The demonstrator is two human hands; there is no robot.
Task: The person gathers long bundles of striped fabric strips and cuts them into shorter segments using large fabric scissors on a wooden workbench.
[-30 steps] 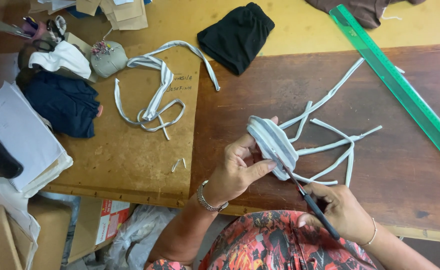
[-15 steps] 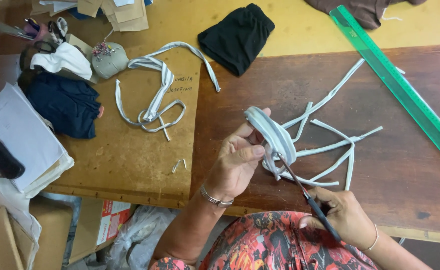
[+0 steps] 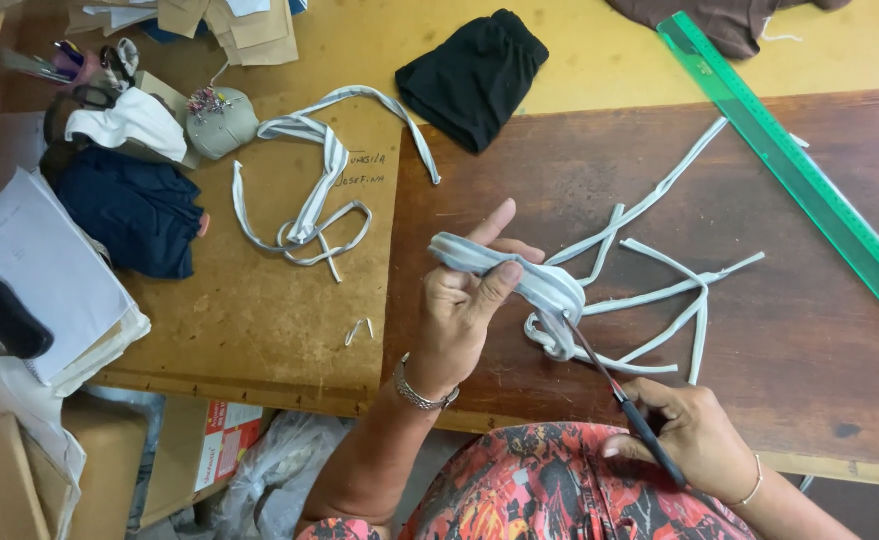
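- Folded grey-white fabric band point(image 3: 520, 275) held above dark counter point(image 3: 830, 330); loose strips point(image 3: 660, 290) trail right.
- Left hand point(image 3: 465, 310) grip pinches the band, thumb on top.
- Right hand point(image 3: 695, 435) grip closed round scissors point(image 3: 610, 385), tips at band.
- Green ruler point(image 3: 800, 175) lies right; counter near edge just beneath wrists.

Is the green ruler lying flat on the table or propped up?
Flat: the green ruler lies its full length diagonally across the table, apart from both hands.
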